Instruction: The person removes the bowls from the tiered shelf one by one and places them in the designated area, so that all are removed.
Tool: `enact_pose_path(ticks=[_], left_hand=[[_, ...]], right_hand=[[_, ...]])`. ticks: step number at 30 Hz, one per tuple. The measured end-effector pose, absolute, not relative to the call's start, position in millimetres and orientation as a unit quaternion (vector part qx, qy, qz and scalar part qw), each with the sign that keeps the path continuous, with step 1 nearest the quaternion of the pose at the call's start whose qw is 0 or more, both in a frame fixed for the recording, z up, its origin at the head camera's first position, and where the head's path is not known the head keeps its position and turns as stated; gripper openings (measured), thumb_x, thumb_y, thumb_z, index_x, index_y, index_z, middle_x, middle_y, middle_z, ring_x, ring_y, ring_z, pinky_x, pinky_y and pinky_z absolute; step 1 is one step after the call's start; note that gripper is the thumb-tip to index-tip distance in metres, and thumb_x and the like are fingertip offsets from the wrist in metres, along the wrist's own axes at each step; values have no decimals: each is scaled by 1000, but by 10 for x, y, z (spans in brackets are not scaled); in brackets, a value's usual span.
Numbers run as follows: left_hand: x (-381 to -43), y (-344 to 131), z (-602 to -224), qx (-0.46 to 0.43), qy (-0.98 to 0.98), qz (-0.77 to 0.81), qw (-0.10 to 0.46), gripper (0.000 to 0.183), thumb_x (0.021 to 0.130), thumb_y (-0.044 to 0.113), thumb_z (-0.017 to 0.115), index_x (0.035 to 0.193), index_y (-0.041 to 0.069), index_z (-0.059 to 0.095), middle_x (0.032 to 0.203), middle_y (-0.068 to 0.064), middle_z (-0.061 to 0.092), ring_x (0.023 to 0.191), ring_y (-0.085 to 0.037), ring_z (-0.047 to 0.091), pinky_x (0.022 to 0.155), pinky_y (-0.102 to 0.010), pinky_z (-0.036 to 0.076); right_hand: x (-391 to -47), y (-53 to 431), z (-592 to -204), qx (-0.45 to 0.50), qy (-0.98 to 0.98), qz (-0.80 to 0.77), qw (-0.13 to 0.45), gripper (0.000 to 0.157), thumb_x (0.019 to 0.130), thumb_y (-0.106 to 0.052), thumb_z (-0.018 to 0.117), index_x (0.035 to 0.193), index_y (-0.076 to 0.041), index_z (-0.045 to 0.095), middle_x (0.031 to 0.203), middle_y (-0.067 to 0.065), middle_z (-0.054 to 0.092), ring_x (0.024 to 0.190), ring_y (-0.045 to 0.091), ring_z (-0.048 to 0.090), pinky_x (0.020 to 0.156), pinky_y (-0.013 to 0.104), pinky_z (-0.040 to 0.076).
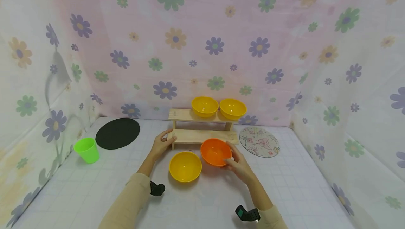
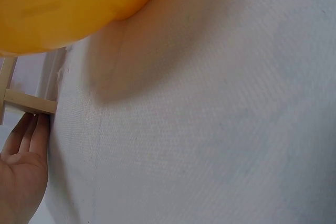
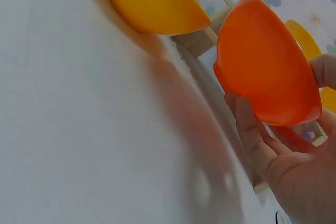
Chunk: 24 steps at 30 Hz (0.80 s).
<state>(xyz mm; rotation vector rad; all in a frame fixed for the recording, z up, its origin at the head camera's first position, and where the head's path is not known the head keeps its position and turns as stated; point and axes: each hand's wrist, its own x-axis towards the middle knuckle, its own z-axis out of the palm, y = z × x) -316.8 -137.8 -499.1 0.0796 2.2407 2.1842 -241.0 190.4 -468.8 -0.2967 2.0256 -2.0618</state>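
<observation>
My right hand (image 1: 240, 165) holds an orange bowl (image 1: 216, 151) by its right side, thumb by the rim and fingers beneath. In the right wrist view the orange bowl (image 3: 265, 66) is raised off the table, and its shadow falls below. My left hand (image 1: 160, 145) grips the left end of a two-tier wooden shelf (image 1: 202, 136) at its lower board. Fingertips meet the shelf's side in the left wrist view. A yellow bowl (image 1: 185, 166) stands on the table between the hands, left of the orange one. Two more yellow bowls, one at left (image 1: 205, 106) and one at right (image 1: 233, 109), sit on the upper board.
A black round mat (image 1: 117, 133) lies at the back left, with a green cup (image 1: 87, 150) near it. Right of the shelf lies a round patterned mat (image 1: 259, 141). Flower-printed cloth walls (image 1: 196, 21) enclose the white-covered table (image 1: 316, 193) at the back and sides.
</observation>
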Motion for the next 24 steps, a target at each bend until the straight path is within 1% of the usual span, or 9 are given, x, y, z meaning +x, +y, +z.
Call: enact_pose_path(ticks=[3, 8, 11, 19, 24], left_hand=[[-3164, -1379, -4985, 27, 717, 696, 5, 56, 90, 12, 63, 140, 2, 41, 129, -33, 49, 103, -26, 60, 78, -24, 52], [-3150, -1372, -4965, 20, 718, 696, 11, 56, 90, 14, 63, 141, 5, 41, 131, -31, 49, 108, -29, 58, 83, -28, 52], [-3149, -1371, -4962, 20, 718, 696, 10, 56, 90, 14, 63, 141, 5, 42, 131, -30, 49, 108, -30, 58, 83, -28, 52], [-3153, -1368, -4970, 19, 715, 699, 10, 55, 90, 13, 63, 140, 5, 42, 131, -30, 49, 108, -30, 58, 84, -30, 52], [-3146, -1365, -4957, 13, 718, 696, 11, 55, 90, 12, 63, 140, 5, 42, 130, -31, 50, 106, -30, 59, 82, -31, 53]], right_hand=[[-2375, 1930, -4725, -112, 691, -705, 116, 71, 88, 3, 48, 151, -9, 17, 155, 20, 9, 120, 43, 43, 83, 39, 54], [-2317, 1965, -4779, -113, 693, -702, 118, 72, 88, 3, 50, 150, -9, 17, 153, 23, 14, 119, 41, 42, 82, 37, 54], [-2285, 1979, -4805, -107, 697, -699, 121, 73, 87, 3, 50, 150, -8, 17, 153, 24, 14, 120, 41, 40, 83, 35, 54], [-2217, 2011, -4867, -93, 713, -682, 129, 72, 87, 2, 50, 151, -11, 19, 154, 20, 14, 121, 38, 40, 82, 31, 54], [-2189, 2031, -4879, -100, 726, -667, 137, 71, 88, 1, 52, 151, -12, 19, 155, 18, 13, 120, 35, 38, 76, 24, 53]])
